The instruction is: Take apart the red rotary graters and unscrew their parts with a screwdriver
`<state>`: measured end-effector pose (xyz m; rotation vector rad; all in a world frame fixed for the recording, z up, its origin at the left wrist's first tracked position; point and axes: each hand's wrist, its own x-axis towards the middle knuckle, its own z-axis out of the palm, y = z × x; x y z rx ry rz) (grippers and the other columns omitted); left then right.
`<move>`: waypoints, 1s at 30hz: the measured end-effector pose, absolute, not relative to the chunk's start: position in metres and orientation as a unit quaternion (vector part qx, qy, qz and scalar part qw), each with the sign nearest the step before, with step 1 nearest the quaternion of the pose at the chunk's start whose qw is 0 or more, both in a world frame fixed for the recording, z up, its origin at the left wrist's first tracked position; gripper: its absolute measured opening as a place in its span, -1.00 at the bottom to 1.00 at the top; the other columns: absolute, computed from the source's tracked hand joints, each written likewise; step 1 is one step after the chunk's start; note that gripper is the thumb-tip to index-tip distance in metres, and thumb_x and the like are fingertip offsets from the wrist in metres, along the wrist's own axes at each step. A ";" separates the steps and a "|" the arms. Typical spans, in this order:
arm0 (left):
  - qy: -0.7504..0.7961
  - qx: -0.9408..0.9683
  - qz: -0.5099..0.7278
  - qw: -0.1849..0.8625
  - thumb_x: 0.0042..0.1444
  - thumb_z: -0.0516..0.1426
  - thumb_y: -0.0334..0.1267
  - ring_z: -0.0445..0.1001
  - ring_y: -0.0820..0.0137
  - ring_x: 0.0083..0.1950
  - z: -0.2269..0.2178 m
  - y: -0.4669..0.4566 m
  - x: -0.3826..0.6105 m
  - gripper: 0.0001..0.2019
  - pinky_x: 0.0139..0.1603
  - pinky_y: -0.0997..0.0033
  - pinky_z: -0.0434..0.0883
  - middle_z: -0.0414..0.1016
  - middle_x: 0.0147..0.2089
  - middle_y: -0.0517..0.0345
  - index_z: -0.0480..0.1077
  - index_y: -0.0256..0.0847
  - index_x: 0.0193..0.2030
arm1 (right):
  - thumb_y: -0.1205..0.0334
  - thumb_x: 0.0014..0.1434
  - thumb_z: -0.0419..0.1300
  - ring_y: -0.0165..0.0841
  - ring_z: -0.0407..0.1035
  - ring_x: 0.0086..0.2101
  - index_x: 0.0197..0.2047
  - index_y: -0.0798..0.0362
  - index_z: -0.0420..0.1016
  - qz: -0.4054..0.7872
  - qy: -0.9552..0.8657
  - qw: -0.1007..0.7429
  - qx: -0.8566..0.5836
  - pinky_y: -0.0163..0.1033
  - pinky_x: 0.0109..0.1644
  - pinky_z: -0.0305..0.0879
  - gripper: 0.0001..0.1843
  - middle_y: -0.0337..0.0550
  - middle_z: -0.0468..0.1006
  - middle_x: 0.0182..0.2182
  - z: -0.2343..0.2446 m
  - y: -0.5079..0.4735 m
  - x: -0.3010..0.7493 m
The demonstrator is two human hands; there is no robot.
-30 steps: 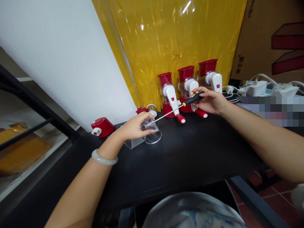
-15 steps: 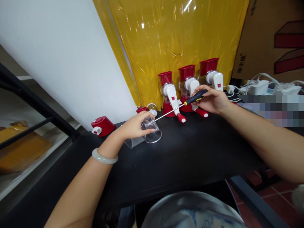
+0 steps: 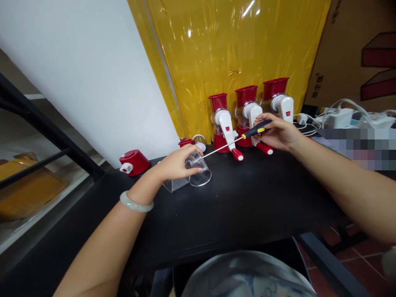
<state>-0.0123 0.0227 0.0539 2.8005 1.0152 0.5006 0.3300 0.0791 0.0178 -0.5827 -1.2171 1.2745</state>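
Observation:
My left hand [image 3: 177, 163] is wrapped round a clear plastic grater housing [image 3: 200, 178] that lies on the black table [image 3: 235, 206], its round opening facing me. In my right hand [image 3: 280, 131] is a screwdriver [image 3: 255, 129] with a black and yellow handle, gripped by the fingers. Its long metal shaft slants down to the left, and the tip meets the clear housing near my left fingers. What the tip touches there is too small to make out. Just behind the housing stands a metal grater drum [image 3: 199, 141] with a white rim.
Several red and white rotary graters with cranks, such as this rotary grater [image 3: 223, 126], stand along the yellow sheeting [image 3: 216, 49]. A red base [image 3: 135, 162] with a white knob sits at the left. White adapters and cables [image 3: 340, 118] and a cardboard box [image 3: 337, 70] are at the right.
The screwdriver's handle has turned, so more of its yellow part faces up, and my right fingers have shifted slightly on it. My left hand keeps its hold. The view has shifted a little.

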 end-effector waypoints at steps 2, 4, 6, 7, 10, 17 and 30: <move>0.335 0.925 0.166 0.062 0.06 0.21 -0.10 0.41 0.25 -0.01 0.054 0.022 -0.013 -0.62 0.02 0.16 0.38 0.39 0.00 0.03 0.32 -0.12 0.00 | 0.28 -0.08 0.24 -0.30 0.35 -0.34 -0.33 -0.07 0.36 0.551 -0.536 0.592 -0.245 -0.14 -0.31 0.35 -0.81 -0.22 0.42 -0.38 0.019 0.077 0.331; 0.336 0.925 0.167 0.062 0.06 0.21 -0.11 0.41 0.25 -0.01 0.054 0.022 -0.013 -0.62 0.02 0.16 0.38 0.39 0.00 0.03 0.31 -0.11 0.00 | 0.11 0.00 0.25 -0.29 0.36 -0.37 -0.36 -0.06 0.36 0.536 -0.542 0.596 -0.253 -0.13 -0.33 0.35 -0.84 -0.20 0.42 -0.41 0.018 0.080 0.332; 0.337 0.925 0.165 0.062 0.06 0.21 -0.11 0.41 0.24 -0.01 0.054 0.022 -0.013 -0.62 0.01 0.16 0.38 0.39 0.00 0.03 0.31 -0.11 0.00 | -0.14 0.07 0.19 -0.31 0.34 -0.49 -0.41 -0.04 0.35 0.514 -0.543 0.601 -0.283 -0.15 -0.44 0.29 -0.66 -0.19 0.40 -0.49 0.016 0.087 0.332; 0.338 0.925 0.165 0.061 0.06 0.21 -0.11 0.41 0.24 -0.01 0.054 0.022 -0.013 -0.62 0.01 0.16 0.38 0.39 0.01 0.02 0.31 -0.12 0.01 | -0.24 0.08 0.16 -0.34 0.29 -0.56 -0.42 -0.03 0.34 0.501 -0.547 0.598 -0.305 -0.17 -0.50 0.24 -0.58 -0.20 0.37 -0.54 0.014 0.090 0.332; 0.339 0.925 0.162 0.059 0.06 0.21 -0.11 0.41 0.24 -0.01 0.054 0.022 -0.013 -0.62 0.01 0.17 0.38 0.39 0.01 0.02 0.32 -0.13 0.00 | -0.19 0.04 0.26 -0.43 0.15 -0.66 -0.42 -0.02 0.34 0.472 -0.562 0.583 -0.348 -0.23 -0.59 0.10 -0.60 -0.26 0.30 -0.61 0.010 0.096 0.331; 0.341 0.925 0.161 0.054 0.04 0.23 -0.12 0.41 0.24 -0.01 0.054 0.022 -0.013 -0.60 0.02 0.17 0.38 0.40 0.00 0.03 0.31 -0.12 0.02 | 0.42 -0.19 0.32 -0.36 0.35 -0.32 -0.31 -0.10 0.40 0.562 -0.521 0.595 -0.243 -0.24 -0.35 0.31 -0.65 -0.28 0.45 -0.37 0.014 0.080 0.330; 0.340 0.924 0.163 0.053 0.05 0.22 -0.11 0.41 0.23 0.00 0.055 0.022 -0.013 -0.62 0.02 0.16 0.37 0.39 0.01 0.02 0.31 -0.13 0.00 | -0.07 0.01 0.33 -0.42 0.18 -0.62 -0.46 -0.05 0.33 0.453 -0.575 0.583 -0.353 -0.24 -0.57 0.14 -0.66 -0.27 0.30 -0.61 0.005 0.101 0.331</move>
